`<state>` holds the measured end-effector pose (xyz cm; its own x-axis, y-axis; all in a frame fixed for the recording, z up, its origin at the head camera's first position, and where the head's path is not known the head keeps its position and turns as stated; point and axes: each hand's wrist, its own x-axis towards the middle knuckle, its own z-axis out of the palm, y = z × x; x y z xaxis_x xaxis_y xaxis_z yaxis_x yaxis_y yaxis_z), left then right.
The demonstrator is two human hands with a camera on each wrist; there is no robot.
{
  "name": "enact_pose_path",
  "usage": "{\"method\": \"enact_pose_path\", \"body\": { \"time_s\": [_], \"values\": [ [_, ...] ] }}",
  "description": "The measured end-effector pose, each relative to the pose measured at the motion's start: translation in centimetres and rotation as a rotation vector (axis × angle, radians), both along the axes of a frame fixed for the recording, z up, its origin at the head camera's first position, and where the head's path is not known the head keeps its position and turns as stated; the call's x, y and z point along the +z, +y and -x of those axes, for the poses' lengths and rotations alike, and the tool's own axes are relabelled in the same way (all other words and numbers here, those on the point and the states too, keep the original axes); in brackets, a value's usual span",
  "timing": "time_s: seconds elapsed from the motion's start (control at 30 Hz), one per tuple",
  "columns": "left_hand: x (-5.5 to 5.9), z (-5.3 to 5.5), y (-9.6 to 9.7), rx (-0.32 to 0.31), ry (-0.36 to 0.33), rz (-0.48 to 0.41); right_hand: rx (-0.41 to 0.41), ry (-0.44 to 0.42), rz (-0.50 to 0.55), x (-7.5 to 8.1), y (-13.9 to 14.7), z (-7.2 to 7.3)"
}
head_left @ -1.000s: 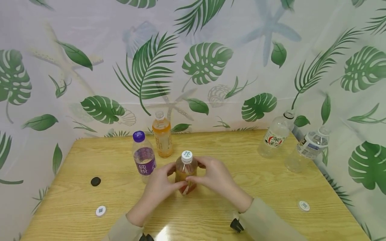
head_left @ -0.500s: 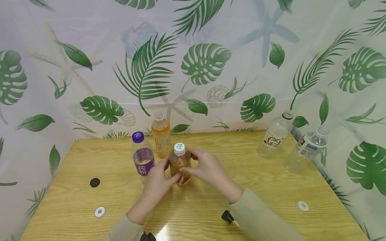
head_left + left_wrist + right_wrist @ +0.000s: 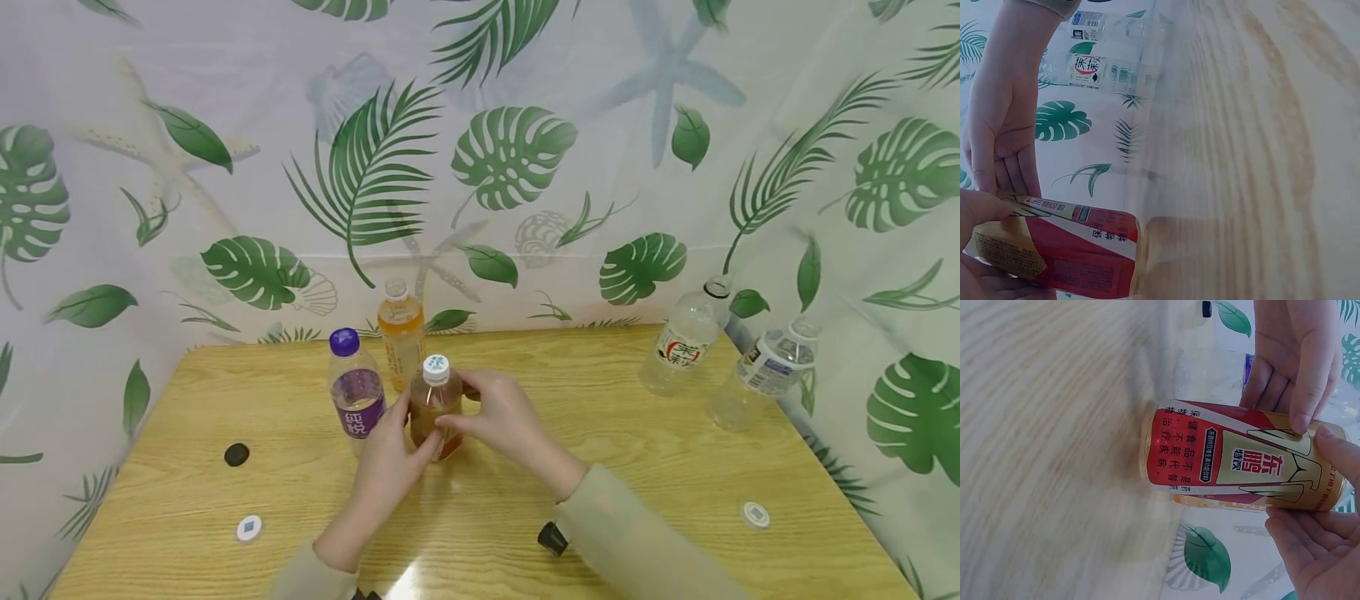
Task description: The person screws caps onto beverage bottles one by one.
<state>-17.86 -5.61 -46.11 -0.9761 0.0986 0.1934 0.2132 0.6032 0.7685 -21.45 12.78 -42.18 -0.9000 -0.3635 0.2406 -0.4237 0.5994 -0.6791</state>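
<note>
A drink bottle with a white cap and a red and gold label is upright between my two hands. My left hand holds its left side, with the thumb across the front. From the right, my right hand grips it as well, both thumbs nearly meeting. In the right wrist view the printed label faces the camera, and the base is right at the wooden table. Just left of it stands a purple-capped bottle. An orange-topped bottle stands close behind.
Two clear bottles, one with a jasmine-style label and one with a blue-white label, stand at the right rear. A black cap and a white disc lie at left, another white disc at right. Leaf-printed cloth surrounds the table.
Both hands have moved the red and gold bottle leftward and slightly back, closer to the purple-capped and orange bottles. The other bottles stay where they were.
</note>
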Motion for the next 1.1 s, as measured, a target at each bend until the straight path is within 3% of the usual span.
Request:
{"method": "enact_pose_path", "body": {
  "time_s": [0.3,0.73,1.1],
  "values": [
    [-0.3,-0.5,0.0,0.019,-0.010,0.012,-0.015,-0.012,0.013,-0.4,-0.8,0.3],
    [1.4,-2.2,-0.8,0.002,-0.057,0.120,-0.058,-0.003,0.039,-0.8,-1.7,0.6],
    [1.1,-3.1,-0.5,-0.006,-0.085,0.126,-0.083,0.030,0.008,-1.3,-2.3,0.8]
  ]
}}
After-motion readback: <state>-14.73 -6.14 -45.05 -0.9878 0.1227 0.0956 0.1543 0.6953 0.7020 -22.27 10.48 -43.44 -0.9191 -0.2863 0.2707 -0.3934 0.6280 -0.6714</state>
